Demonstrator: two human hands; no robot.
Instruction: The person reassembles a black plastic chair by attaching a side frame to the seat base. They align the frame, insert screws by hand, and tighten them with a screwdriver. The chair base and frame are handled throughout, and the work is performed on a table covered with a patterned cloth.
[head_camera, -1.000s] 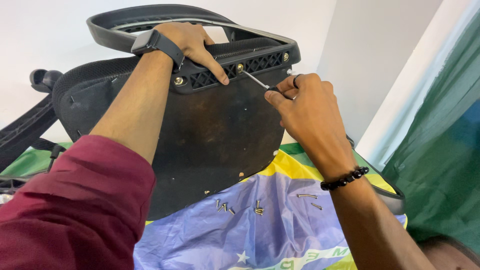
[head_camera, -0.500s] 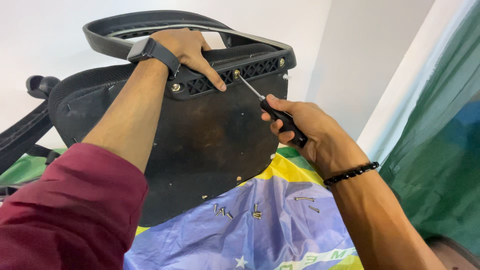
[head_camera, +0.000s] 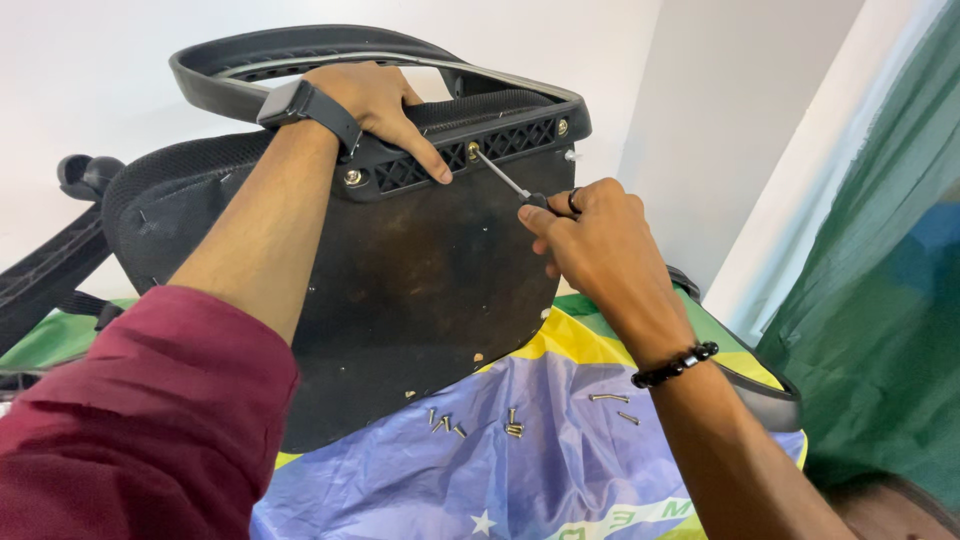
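We see a black chair seat (head_camera: 420, 290) standing on edge on a green, yellow and blue cloth (head_camera: 560, 470), its underside toward us. Our left hand (head_camera: 375, 105) clamps over the seat's top rim, fingers curled down the ribbed bracket (head_camera: 470, 150). Just right and lower, our right hand (head_camera: 595, 245) is closed around a screwdriver (head_camera: 503, 178), whose tip meets a brass screw (head_camera: 473, 150) beside the left index finger. Loose screws (head_camera: 515, 425) lie on the cloth below.
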